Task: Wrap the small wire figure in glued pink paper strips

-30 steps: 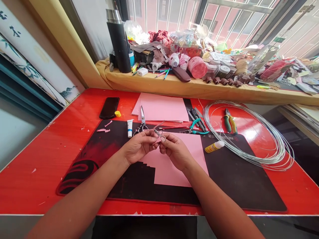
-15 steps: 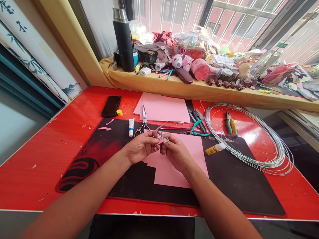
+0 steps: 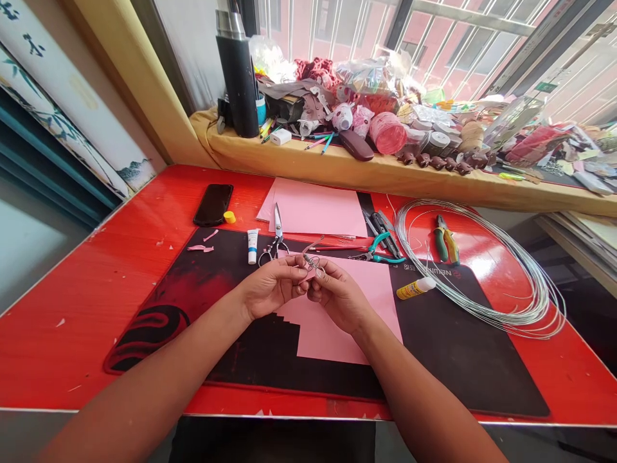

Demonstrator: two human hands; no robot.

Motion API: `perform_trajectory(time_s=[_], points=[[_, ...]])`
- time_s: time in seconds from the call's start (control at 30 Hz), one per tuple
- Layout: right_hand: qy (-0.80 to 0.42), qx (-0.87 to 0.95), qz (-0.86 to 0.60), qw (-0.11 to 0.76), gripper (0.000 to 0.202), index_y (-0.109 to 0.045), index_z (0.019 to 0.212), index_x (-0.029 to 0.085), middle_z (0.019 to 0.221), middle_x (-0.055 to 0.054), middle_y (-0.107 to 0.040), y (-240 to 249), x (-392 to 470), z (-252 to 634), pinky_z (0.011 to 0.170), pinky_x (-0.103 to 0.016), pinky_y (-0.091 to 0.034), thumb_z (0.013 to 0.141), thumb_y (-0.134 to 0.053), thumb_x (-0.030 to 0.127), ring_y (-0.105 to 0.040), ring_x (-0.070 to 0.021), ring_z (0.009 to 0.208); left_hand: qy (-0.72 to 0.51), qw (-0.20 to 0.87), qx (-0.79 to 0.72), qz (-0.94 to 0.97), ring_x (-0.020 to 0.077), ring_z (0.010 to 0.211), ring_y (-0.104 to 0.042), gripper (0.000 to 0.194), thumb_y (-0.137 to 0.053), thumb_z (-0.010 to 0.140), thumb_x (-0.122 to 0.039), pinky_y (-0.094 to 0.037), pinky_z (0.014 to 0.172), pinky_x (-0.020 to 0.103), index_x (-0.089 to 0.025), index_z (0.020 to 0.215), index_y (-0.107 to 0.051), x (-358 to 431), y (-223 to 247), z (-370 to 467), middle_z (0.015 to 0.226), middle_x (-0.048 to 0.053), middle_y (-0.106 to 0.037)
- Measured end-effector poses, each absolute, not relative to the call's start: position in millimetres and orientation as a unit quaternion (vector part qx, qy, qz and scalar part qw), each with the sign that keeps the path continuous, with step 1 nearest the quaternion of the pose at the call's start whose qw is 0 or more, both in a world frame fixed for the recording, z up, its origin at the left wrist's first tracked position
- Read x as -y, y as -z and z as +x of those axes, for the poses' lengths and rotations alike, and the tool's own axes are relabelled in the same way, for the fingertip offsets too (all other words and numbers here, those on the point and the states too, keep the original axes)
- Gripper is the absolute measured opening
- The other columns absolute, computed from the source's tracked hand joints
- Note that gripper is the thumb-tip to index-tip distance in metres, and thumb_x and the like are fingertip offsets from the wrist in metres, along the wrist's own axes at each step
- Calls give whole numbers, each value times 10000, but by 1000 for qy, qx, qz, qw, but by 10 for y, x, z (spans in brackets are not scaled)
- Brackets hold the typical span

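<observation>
Head cam, clock face centred on our hands, 12 toward the window: we've got the left hand (image 3: pixel 274 284) and right hand (image 3: pixel 339 292) nearly touching, fingertips pinched narrow on a small twisted wire piece (image 3: pixel 313 263). There's a pinkish bit there too, too small to make out.

Elbow room: dark mat (image 3: pixel 453 354) runs wide toward 4 o'clock, its near edge just short of the table's edge at 6. Red table (image 3: pixel 53 354) spreads past it at 8 and 9, sprinkled with tiny scraps. Tighter up front: scissors (image 3: pixel 278 239) at 11, glue tube (image 3: pixel 252 246) at 10, teal-handled pliers (image 3: pixel 380 242) near 2. At 3 we've got a glue bottle (image 3: pixel 415 287), and beyond it a big wire coil (image 3: pixel 536 292) that overhangs the mat's edge.

Surface-wise, a pink sheet (image 3: pixel 357 315) with a stepped edge lies under our hands on the mat. More pink paper (image 3: pixel 318 207) sits at 12. Behind that, a crammed cloth-covered ledge (image 3: pixel 299 162) below the barred window (image 3: pixel 448 38).
</observation>
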State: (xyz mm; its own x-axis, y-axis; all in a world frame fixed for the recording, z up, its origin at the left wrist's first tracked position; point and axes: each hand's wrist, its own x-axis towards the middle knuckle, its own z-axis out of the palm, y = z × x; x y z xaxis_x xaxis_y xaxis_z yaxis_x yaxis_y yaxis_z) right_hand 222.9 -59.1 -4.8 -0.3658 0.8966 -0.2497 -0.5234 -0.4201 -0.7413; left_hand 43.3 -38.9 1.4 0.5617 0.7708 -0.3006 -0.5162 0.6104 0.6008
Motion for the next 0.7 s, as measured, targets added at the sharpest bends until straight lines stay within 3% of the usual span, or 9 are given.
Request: perform_trajectory(time_s=[0.23,0.5,0.7], points=[[-780,327,-294,445,329,-715,912,209,719,25,-619,63,581,2268,582,-238,-316,766,-955,381,-450,-103,618,-362,865,-268,224,90,679,-654,233,-880,717,-60,-552,668,171,-116,877,-720,406,-60,420,804,33,-706],[-785,345,-286,428,382,-679,888,207,769,26,-633,35,595,2289,574,-239,-284,726,-980,378,-425,-82,586,-324,880,-273,214,88,679,-658,299,-906,680,-44,-546,648,169,-104,912,-726,414,-127,380,803,33,-707],[-795,326,-284,425,393,-700,880,198,673,47,-564,28,604,2279,567,-224,-264,710,-998,390,-425,-83,587,-330,877,-268,223,88,661,-656,309,-926,660,-67,-547,649,180,-108,884,-718,414,-142,378,806,33,-714]])
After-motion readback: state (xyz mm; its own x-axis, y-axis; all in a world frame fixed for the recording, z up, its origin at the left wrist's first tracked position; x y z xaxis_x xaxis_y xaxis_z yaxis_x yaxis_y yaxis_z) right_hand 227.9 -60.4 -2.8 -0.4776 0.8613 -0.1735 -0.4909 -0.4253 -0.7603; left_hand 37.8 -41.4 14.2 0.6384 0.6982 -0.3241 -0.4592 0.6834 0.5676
